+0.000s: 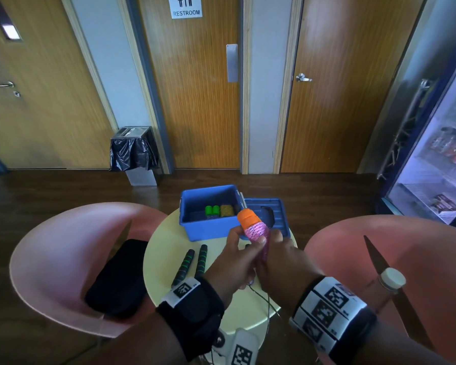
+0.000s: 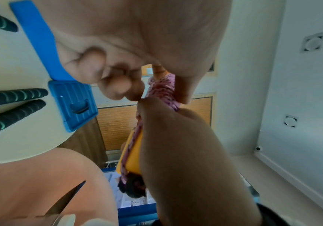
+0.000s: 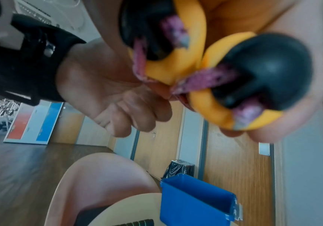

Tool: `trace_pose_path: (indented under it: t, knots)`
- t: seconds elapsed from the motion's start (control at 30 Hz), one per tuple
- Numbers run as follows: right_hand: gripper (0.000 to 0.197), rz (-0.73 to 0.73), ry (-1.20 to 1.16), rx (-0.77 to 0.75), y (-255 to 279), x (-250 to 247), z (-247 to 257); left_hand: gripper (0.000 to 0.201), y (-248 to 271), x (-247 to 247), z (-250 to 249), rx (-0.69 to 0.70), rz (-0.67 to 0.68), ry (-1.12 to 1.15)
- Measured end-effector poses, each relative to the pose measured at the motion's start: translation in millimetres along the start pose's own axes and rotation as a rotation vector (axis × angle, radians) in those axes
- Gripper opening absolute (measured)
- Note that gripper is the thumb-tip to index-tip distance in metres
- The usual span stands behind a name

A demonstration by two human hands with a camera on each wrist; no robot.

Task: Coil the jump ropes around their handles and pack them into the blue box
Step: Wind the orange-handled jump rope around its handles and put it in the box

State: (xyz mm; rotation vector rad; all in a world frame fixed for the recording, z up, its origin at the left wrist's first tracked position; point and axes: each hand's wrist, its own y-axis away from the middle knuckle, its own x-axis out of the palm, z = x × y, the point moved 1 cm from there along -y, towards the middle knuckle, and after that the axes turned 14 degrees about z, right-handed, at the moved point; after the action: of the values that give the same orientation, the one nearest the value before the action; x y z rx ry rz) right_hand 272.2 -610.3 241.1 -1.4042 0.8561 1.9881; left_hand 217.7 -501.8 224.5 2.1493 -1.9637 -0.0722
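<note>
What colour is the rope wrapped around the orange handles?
Pink with dark speckles, the rope; clearest in the head view.

Both forearms reach forward from the near edge of the scene and converge at its middle, each wrist wrapped in a band bearing black-and-white markers. The left hand [image 1: 236, 255] sits just left of the right hand [image 1: 279, 259], its thumb pressed against the upper part of the bundle they share and its fingers curled beneath. The right hand wraps its fingers around the lower part, knuckles up, the two hands touching.
</note>
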Motion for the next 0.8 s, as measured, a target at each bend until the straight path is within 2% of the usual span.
trace_pose_path:
  t: [0.13, 0.2, 0.3, 0.37, 0.43, 0.5, 0.57, 0.67, 0.8]
  knots:
    - [0.052, 0.003, 0.201, 0.079, -9.8, 7.9, 6.5, 0.025, 0.4, -6.8, 5.3, -0.046, 0.014, 0.098]
    - [0.055, -0.07, 0.208, 0.079, -12.2, 13.5, 5.4, 0.029, 0.1, -10.9, 9.1, -0.083, 0.035, 0.177]
    - [0.05, -0.054, 0.203, 0.076, -14.4, 20.3, 6.1, 0.03, 1.2, -12.2, 9.5, -0.132, 0.063, 0.287]
    - [0.045, 0.017, 0.212, 0.057, -15.5, 15.2, 8.6, 0.023, 0.3, -12.3, 7.8, -0.115, 0.027, 0.231]
    - [0.038, 0.066, 0.059, 0.047, -24.8, 12.5, 5.8, 0.016, -3.0, -18.3, 7.6, -0.054, -0.074, -0.007]
    - [0.031, 0.121, -0.242, -0.011, -31.8, 12.9, 5.4, 0.012, -6.4, -33.5, 10.3, 0.066, -0.206, -0.303]
    - [0.037, 0.176, -0.426, -0.07, -40.3, 16.7, 12.9, 0.013, -5.9, -53.3, 10.0, 0.176, -0.325, -0.432]
    - [0.04, 0.278, -0.586, -0.077, -56.4, 25.1, 31.4, 0.012, -7.1, -81.9, 6.9, 0.255, -0.432, -0.501]
    - [0.021, 0.326, -0.746, -0.087, -78.5, 22.4, 62.3, 0.019, -13.6, -116.1, 0.9, 0.261, -0.489, -0.309]
